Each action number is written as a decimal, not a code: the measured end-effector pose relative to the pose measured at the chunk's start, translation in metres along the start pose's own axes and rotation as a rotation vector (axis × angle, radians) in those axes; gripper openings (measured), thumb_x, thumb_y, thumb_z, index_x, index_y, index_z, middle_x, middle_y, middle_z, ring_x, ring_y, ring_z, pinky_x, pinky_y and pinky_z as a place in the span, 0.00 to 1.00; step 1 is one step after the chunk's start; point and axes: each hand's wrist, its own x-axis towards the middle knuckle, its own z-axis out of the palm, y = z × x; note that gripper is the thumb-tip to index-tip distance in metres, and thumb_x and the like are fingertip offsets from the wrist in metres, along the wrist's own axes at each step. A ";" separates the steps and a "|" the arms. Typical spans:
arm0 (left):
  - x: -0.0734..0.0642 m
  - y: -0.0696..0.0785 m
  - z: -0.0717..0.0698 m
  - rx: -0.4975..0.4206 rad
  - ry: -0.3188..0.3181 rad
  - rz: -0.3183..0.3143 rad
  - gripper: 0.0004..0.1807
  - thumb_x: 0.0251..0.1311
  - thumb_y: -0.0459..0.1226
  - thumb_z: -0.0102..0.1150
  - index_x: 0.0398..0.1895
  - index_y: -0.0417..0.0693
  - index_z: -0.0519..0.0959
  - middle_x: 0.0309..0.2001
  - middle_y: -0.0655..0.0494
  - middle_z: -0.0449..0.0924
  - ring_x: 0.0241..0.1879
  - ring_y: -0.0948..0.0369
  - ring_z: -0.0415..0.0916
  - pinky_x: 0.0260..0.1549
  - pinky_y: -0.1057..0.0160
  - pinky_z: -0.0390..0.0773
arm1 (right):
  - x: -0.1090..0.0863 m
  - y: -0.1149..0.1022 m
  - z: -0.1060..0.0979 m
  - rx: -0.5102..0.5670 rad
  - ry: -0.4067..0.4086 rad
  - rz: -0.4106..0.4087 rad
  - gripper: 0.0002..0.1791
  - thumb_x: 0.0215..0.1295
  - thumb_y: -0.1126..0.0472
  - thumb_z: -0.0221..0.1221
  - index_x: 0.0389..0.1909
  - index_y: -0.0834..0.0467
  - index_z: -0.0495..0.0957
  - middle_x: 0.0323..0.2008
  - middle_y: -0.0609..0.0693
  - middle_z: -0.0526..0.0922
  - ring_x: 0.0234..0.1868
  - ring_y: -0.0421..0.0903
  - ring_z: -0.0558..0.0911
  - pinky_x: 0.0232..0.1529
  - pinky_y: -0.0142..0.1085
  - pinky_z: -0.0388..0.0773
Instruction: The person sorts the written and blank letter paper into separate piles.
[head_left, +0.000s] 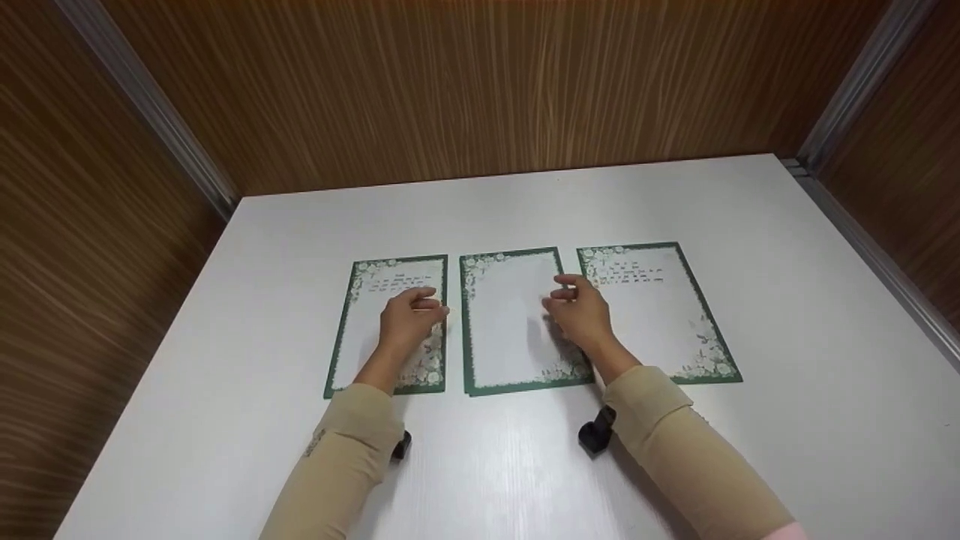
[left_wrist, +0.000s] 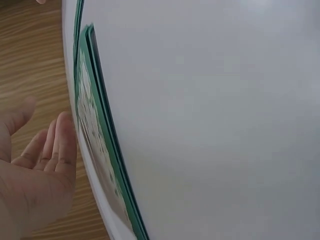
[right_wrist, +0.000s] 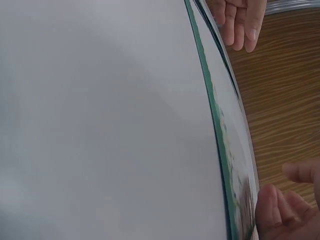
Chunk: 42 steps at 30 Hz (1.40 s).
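Beige sleeves (head_left: 690, 450) reach forward from the bottom edge over a white table (head_left: 840, 442), each with a black piece (head_left: 596, 435) jutting from its inner side. Three white sheets with green, flower-decorated borders lie side by side near the middle of the table. Left hand (head_left: 409, 319) is over the right half of the left sheet (head_left: 360, 337), its fingers loosely bent and grasping nothing. Right hand (head_left: 581, 311) is over the gap between the middle sheet (head_left: 502, 322) and the right sheet (head_left: 652, 322), its fingers likewise relaxed and free of any load — a shadow falls on the paper beside it. Both outer sheets carry a few dark lines of text near the top, too small to read; the middle one is blank inside its border, with a second green edge peeking out at its lower left corner. Brown wood-grain panel (head_left: 480, 82) stands behind the table.
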 end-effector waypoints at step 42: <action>0.001 -0.045 -0.102 0.082 0.118 -0.111 0.35 0.61 0.41 0.62 0.69 0.41 0.61 0.66 0.41 0.64 0.65 0.49 0.61 0.61 0.57 0.65 | -0.022 -0.038 0.104 0.060 -0.159 -0.160 0.31 0.64 0.61 0.61 0.67 0.56 0.62 0.57 0.58 0.74 0.54 0.49 0.77 0.50 0.38 0.77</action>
